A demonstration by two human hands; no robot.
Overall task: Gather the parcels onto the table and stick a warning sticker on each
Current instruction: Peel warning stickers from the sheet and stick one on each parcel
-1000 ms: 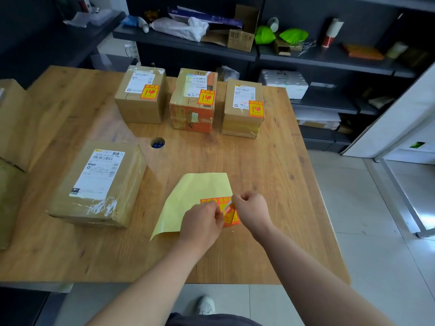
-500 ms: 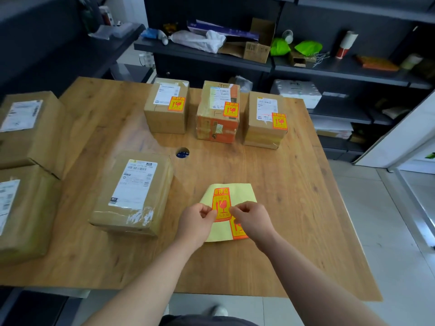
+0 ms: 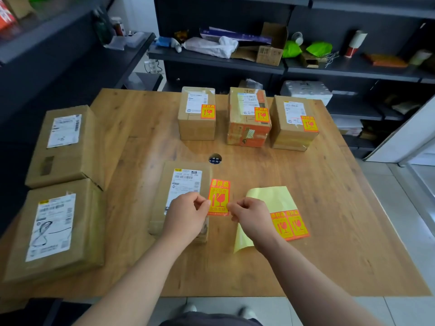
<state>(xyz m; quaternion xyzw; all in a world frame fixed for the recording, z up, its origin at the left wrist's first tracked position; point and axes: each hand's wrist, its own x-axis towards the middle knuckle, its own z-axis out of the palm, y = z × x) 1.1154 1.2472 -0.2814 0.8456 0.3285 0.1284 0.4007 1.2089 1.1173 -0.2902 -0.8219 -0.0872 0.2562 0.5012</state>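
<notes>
Wooden table (image 3: 329,184) below; left hand (image 3: 188,215) and right hand (image 3: 250,215) pinch sticker (image 3: 219,196), top away.

Table (image 3: 306,184): wood-grain top, smooth, slight sheen. Parcels (image 3: 196,114) are matt brown cardboard with glossy tape and white paper labels. Warning sticker (image 3: 219,197) glossy orange-yellow; backing sheet (image 3: 270,196) shiny pale-yellow paper.

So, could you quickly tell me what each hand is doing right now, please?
Left hand: closed, pinching the left edge of the warning sticker.
Right hand: closed, pinching the same sticker's right edge.
</notes>
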